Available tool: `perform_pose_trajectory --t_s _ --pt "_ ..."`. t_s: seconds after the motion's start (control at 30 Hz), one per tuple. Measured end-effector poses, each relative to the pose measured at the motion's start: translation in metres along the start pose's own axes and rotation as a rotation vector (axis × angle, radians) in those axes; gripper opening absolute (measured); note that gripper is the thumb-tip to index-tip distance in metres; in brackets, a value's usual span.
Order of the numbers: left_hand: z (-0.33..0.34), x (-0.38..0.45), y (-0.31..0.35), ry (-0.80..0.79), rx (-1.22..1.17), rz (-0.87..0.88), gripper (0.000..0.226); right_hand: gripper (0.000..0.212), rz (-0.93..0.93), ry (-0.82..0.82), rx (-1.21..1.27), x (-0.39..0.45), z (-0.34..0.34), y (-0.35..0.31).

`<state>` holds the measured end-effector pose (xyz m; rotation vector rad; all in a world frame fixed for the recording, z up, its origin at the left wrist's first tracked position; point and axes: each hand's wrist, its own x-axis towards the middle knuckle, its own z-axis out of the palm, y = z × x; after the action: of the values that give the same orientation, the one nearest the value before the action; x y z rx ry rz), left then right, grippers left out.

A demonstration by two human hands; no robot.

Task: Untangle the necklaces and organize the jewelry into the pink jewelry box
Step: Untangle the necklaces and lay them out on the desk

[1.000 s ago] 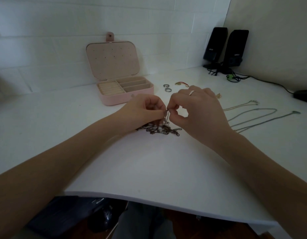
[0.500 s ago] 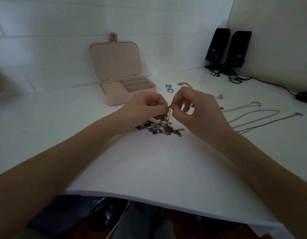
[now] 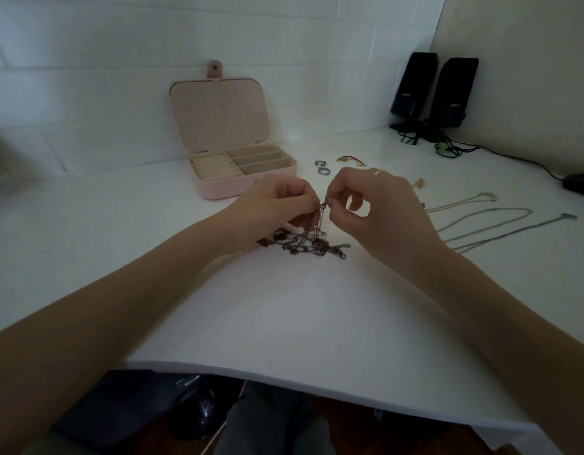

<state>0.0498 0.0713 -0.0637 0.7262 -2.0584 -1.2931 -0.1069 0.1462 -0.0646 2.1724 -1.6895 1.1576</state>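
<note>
From here the counter [image 3: 284,316] reads to me as smooth, matt white. The pink jewelry box [image 3: 218,188] at upper centre looks like matt leatherette, with a soft, cloth-like beige lining. The tangled necklaces [image 3: 312,244] mid-frame are dark, dull metal links. At right, I see thin chains [image 3: 487,224] of pale, faintly shiny metal. The speakers [image 3: 431,90], upper right, look like semi-gloss black plastic. The wall [image 3: 87,77] is smooth white tile.

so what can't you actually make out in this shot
Head view only:
- How many chains form the dark tangle: too fine, partly behind the left hand.
- Small gold piece: too small to identify.
- Items under the table: cut off by its edge, dark.
</note>
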Motion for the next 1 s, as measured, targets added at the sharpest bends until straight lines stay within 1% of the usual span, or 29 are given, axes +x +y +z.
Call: perform_pose_trajectory --t_s 0.27,0.43,0.63,0.73,0.83,1.0 --pt "0.000 -0.001 0.000 -0.003 0.008 0.024 0.024 0.004 0.026 0.009 0.024 0.000 0.000 -0.001" --pt "-0.002 0.002 -0.003 0.049 0.033 0.026 0.024 0.005 0.049 -0.007 0.067 0.000 -0.001 -0.003" --pt "-0.002 0.004 -0.005 0.053 0.015 -0.003 0.027 0.005 0.111 0.055 0.102 0.002 -0.002 -0.003" --pt "-0.003 0.004 -0.005 0.082 0.026 -0.031 0.028 0.006 0.143 0.075 0.122 0.002 -0.003 -0.004" --pt "-0.004 0.005 -0.006 0.108 0.041 -0.045 0.030 0.012 0.171 0.105 0.197 0.003 -0.004 -0.006" --pt "-0.006 0.005 -0.009 0.164 0.122 -0.054 0.031 0.010 0.279 0.158 0.365 0.004 -0.006 -0.007"
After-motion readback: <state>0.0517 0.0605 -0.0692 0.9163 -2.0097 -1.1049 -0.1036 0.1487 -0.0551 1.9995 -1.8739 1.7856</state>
